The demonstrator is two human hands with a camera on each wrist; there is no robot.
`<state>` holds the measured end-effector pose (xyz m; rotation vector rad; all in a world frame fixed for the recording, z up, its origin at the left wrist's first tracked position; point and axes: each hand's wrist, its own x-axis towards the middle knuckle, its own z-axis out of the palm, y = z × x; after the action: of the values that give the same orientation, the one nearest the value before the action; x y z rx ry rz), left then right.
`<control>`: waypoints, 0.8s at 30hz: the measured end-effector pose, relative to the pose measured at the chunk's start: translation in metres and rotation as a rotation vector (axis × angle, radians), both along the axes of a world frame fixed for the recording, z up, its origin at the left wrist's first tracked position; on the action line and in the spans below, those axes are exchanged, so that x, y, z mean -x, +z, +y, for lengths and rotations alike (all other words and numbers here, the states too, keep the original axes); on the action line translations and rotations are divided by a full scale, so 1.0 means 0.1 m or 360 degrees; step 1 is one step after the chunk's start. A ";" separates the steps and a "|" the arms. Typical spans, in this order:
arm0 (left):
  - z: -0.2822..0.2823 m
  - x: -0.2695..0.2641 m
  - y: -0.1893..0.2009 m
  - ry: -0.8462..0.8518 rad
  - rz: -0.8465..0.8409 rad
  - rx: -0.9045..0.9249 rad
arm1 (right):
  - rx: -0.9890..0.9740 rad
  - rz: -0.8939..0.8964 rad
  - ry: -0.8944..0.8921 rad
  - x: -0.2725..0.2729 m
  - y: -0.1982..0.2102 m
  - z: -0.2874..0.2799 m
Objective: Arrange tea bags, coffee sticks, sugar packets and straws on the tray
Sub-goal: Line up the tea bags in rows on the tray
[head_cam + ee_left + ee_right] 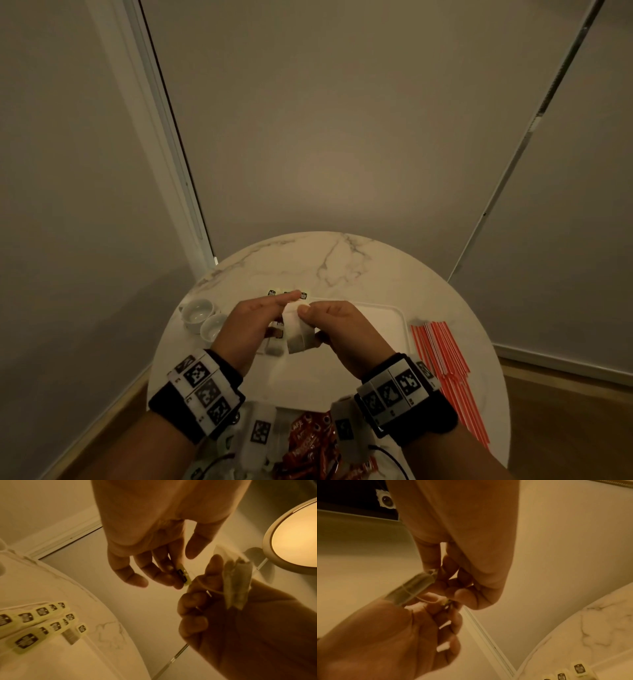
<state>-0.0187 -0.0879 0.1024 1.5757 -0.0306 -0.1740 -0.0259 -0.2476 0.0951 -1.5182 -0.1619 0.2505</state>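
Both hands are raised over the white tray and share one tea bag. My right hand grips the pale bag between thumb and fingers. My left hand pinches its yellow paper tag, and the thin string runs between the two. In the right wrist view the bag slants down from the right thumb. Several more tagged tea bags lie in rows on the tray's left part. Red-and-white straws lie on the table to the right. Red coffee sticks are piled at the near edge.
The round marble table stands close to pale walls. Two white cups stand at the table's left edge, near my left hand. A round lit lamp shows only in the left wrist view.
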 end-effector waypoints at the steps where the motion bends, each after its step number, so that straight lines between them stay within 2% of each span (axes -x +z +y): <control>1: -0.01 -0.01 0.04 0.0011 -0.0046 0.0051 | 0.0033 -0.0008 0.0007 0.00 0.00 0.00; 4: -0.03 -0.04 0.06 0.0046 -0.0242 0.0144 | 0.0129 -0.0022 0.0028 0.01 0.02 0.00; 9: -0.01 -0.05 0.10 0.0027 -0.0506 0.0089 | 0.0186 0.0053 -0.0024 0.00 0.06 -0.03; 12: 0.04 -0.07 0.12 -0.0114 -0.0671 -0.0011 | 0.0211 0.0116 -0.0055 -0.01 0.10 -0.06; 17: 0.16 -0.11 0.17 -0.0328 -0.0982 -0.0258 | 0.0073 0.0201 -0.0050 -0.01 0.17 -0.08; 24: 0.20 -0.16 0.18 -0.0397 -0.1141 -0.0508 | -0.0241 0.0325 -0.0050 -0.01 0.16 -0.10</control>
<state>-0.0028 -0.0681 0.1199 1.8782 -0.7935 0.2106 -0.0251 -0.2575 0.1114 -1.3350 0.0055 0.3585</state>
